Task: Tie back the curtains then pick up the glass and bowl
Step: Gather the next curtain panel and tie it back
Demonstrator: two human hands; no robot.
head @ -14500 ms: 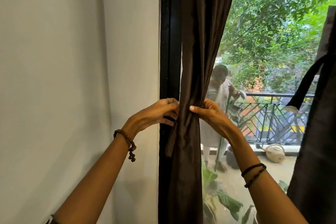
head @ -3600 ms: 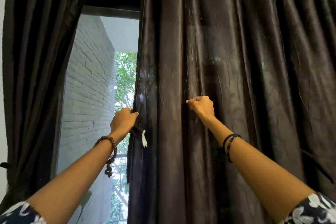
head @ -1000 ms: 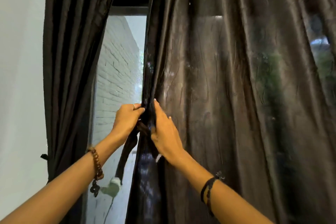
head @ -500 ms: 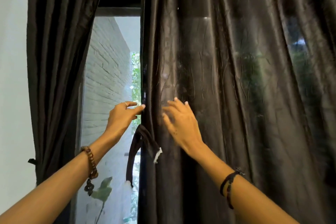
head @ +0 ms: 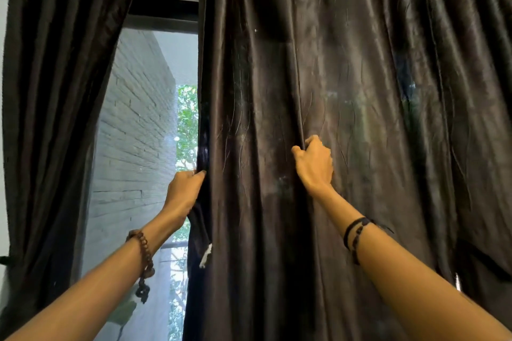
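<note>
- Our right hand had moved right and grabbed a fold of the right curtain.
- Our left hand now gripped its edge, ready for bunching and tying.

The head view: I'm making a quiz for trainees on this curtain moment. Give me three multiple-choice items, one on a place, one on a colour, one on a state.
1. Where does the left hand hold the right-hand curtain?
A. at its inner edge beside the window gap
B. at its top hem
C. in the middle of the panel

2. What colour are the beads of the bracelet on the left wrist?
A. white
B. brown
C. blue

3. What is the state of the right hand?
A. flat and open against the cloth
B. hanging idle
C. pinching a fold of the curtain

Answers: 1 A, its fingers curl round the edge next to the brick wall view; 2 B, the beads show brown; 3 C, fingers and thumb close on a fold.
</note>
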